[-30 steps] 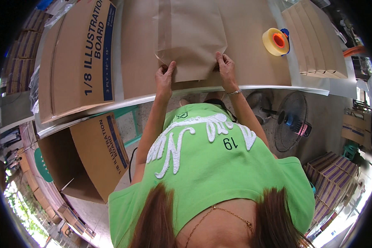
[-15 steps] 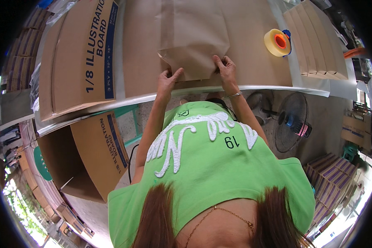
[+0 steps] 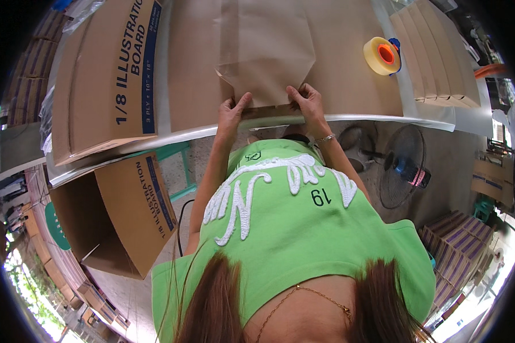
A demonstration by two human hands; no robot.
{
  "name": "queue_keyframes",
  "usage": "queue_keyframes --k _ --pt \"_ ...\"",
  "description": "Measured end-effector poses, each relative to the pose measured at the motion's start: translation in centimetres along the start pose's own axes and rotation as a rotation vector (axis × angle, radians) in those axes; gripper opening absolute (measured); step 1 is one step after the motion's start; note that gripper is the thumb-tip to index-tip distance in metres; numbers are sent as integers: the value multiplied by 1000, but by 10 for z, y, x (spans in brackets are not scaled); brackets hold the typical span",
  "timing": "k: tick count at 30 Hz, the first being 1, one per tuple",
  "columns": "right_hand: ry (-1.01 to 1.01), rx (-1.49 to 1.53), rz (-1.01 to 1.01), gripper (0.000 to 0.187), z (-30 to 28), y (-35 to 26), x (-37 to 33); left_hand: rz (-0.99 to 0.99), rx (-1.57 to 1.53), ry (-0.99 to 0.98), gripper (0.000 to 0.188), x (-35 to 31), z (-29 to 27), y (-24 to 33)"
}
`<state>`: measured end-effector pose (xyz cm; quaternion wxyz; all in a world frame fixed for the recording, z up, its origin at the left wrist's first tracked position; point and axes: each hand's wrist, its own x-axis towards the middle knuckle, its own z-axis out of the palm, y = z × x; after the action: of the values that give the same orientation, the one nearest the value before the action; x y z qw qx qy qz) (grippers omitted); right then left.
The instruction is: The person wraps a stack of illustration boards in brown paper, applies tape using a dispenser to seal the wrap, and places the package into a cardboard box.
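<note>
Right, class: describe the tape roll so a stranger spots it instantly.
On the worktable, go right from the brown paper, past the right hand. There lies the tape roll, round, pale yellow and orange-centred, unlike the boxy brown packs beyond.

A green shirt (image 3: 309, 240) bears raised white lettering (image 3: 245, 220).

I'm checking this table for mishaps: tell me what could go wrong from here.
The folded brown kraft paper, pinched at its near end by the bare left hand and bare right hand, might crease unevenly or tear.
The large tan cardboard carton, close to the silvery table edge, could fall if bumped.
</note>
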<state>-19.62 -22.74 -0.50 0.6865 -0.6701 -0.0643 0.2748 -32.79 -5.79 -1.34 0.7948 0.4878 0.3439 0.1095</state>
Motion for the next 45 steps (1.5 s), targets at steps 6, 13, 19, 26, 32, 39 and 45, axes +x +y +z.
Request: queue_keyframes --k 6,13,19,26,32,39,45 --pt "-26 33 -12 31 -3 4 -2 65 46 -31 38 -3 2 0" --pt "-55 76 10 29 2 2 -11 87 119 -17 37 -2 -2 -3" --pt "-219 19 127 30 -13 -5 -9 62 241 -65 49 2 -7 1" --pt "-70 -110 102 46 -39 -32 51 1 217 19 69 44 -37 30" --pt "116 -153 -82 39 -43 -10 89 213 207 182 36 73 -12 36" --pt "71 33 -69 31 -32 -4 78 147 104 87 29 64 -16 37" --pt "-65 0 -36 27 -36 -3 57 96 191 -2 29 33 -8 40"
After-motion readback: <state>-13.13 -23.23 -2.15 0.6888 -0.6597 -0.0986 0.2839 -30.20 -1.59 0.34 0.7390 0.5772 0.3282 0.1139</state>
